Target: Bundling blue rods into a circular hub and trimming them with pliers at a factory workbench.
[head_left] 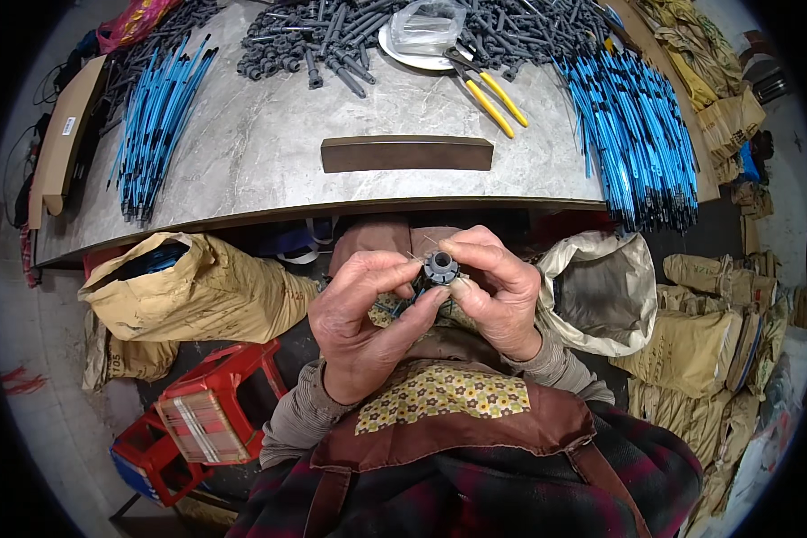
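Observation:
In front of my apron, both hands meet at a dark grey round plastic fitting (pixel 440 268), seen end-on with a hole in its middle and notches about its rim. My left hand (pixel 365 325) is closed, its thumb and forefinger at the fitting's left side. From the other side, my right hand (pixel 498 291) pinches the same fitting between thumb and fingers. Fine thread-like strands show near the fingertips, too thin to name. What lies beneath the fitting is mostly hidden by my hands.
Across the grey table (pixel 260 143) lie a pile of grey plastic parts (pixel 332 36), yellow-handled pliers (pixel 493 99), a brown bar (pixel 407 154) and blue strips (pixel 637 134). Below its edge stand a brown paper sack (pixel 206 287), a white sack (pixel 641 296) and red stools (pixel 215 403).

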The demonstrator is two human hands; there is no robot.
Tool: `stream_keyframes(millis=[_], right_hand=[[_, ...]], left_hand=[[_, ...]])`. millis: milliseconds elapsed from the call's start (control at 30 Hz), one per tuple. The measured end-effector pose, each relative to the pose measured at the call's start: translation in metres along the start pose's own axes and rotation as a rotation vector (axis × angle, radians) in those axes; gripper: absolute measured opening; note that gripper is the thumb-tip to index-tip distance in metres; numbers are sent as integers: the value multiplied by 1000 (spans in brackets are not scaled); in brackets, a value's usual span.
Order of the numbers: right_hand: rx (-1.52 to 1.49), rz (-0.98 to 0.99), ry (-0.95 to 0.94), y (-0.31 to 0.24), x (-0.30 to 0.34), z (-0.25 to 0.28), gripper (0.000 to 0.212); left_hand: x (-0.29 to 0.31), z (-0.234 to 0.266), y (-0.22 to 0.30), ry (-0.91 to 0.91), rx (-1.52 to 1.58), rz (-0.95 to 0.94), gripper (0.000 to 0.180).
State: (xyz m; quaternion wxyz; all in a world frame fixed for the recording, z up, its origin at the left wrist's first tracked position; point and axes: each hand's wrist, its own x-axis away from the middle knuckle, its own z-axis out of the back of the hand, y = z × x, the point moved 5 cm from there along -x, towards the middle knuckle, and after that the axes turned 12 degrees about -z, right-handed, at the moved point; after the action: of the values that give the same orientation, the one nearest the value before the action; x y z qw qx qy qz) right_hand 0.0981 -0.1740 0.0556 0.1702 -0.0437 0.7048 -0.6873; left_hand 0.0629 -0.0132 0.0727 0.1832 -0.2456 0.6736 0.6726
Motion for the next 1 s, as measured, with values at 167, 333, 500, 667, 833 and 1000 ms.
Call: stream_keyframes(millis=[167,333,500,667,833,1000], right_hand=[[-120,-77,-102,1,-6,1,39],[-157,-71,-265,4,-13,-3,37],[-200,-90,-290,-8,-17,-12,35],[-146,-8,-300,-27,-22,-23,36],[-118,-63,-251,-10,-20,-27,36],[-111,-29,-194,-6,-27,-36,36]], left_hand=[[0,6,1,14,38,38,33],[2,13,-2,-40,132,69,33],[2,14,20,-26,-99,-18,32],[-4,27,26,-60,-126,-158,39],[3,31,3,-35,37,-78,37],[7,38,-2,11,90,73,32]])
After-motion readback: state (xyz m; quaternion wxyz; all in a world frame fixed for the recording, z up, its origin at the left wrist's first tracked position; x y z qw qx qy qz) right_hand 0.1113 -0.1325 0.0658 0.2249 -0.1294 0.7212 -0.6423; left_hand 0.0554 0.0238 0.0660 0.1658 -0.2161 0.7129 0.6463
